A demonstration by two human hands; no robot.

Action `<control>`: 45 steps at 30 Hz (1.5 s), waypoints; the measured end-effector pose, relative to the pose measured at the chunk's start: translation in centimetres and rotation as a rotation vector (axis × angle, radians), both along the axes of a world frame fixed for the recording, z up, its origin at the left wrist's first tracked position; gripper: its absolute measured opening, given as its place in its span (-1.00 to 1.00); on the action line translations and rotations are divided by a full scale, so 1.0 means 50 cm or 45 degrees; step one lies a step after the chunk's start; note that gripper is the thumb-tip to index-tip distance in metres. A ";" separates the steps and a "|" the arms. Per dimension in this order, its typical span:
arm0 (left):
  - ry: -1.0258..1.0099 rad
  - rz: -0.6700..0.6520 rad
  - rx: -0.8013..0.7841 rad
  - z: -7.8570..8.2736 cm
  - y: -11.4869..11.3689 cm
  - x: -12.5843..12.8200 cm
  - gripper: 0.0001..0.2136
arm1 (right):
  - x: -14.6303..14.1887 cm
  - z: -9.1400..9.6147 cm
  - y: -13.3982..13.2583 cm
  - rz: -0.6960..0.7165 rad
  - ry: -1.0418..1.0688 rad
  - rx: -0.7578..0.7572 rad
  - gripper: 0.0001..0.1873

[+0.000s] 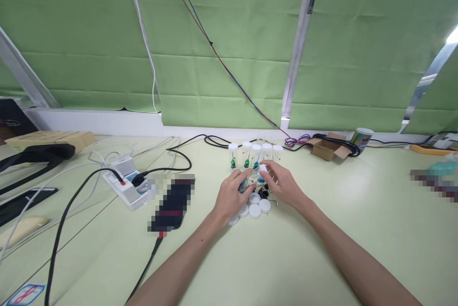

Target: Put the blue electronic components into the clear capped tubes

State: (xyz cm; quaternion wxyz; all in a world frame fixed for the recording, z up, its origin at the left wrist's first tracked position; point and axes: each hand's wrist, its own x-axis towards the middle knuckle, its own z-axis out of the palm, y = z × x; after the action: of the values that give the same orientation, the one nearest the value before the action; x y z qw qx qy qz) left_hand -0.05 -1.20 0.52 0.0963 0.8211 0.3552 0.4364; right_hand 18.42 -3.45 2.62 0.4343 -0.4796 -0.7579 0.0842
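Observation:
My left hand [232,195] is closed around a small clear bottle [252,178], which the fingers partly hide. My right hand [285,185] meets it from the other side, its thumb and forefinger pinched about a white cap [264,168]. Just behind stand several clear bottles with white lids [246,146]. Green pieces [246,163] and a blue piece [256,165] with thin metal stems show inside some of them. In front of the hands lie several loose white caps [255,211] and a small black item [263,193], whose kind I cannot make out.
A power strip [125,187] with plugged cables and a blurred phone-like device [173,203] lie to the left. An opened cardboard box [326,147] and a printed can [362,138] stand at the back right. Black cable [214,140] runs along the wall.

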 end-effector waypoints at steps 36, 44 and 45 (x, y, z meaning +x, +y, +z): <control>-0.004 -0.028 -0.057 -0.001 -0.001 0.001 -0.66 | -0.006 0.008 -0.007 -0.018 0.214 -0.005 -0.75; 0.013 -0.043 0.003 -0.006 -0.004 -0.001 -0.66 | 0.001 0.001 0.001 -0.017 0.169 -0.015 -0.72; 0.013 -0.050 0.007 -0.006 -0.004 -0.001 -0.66 | 0.002 0.000 0.002 -0.016 0.172 -0.023 -0.72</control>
State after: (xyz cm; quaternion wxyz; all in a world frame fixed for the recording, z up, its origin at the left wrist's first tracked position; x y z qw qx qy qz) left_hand -0.08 -1.42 0.21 0.1007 0.8305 0.3382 0.4311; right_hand 18.51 -3.37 2.63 0.4806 -0.4813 -0.7230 0.1205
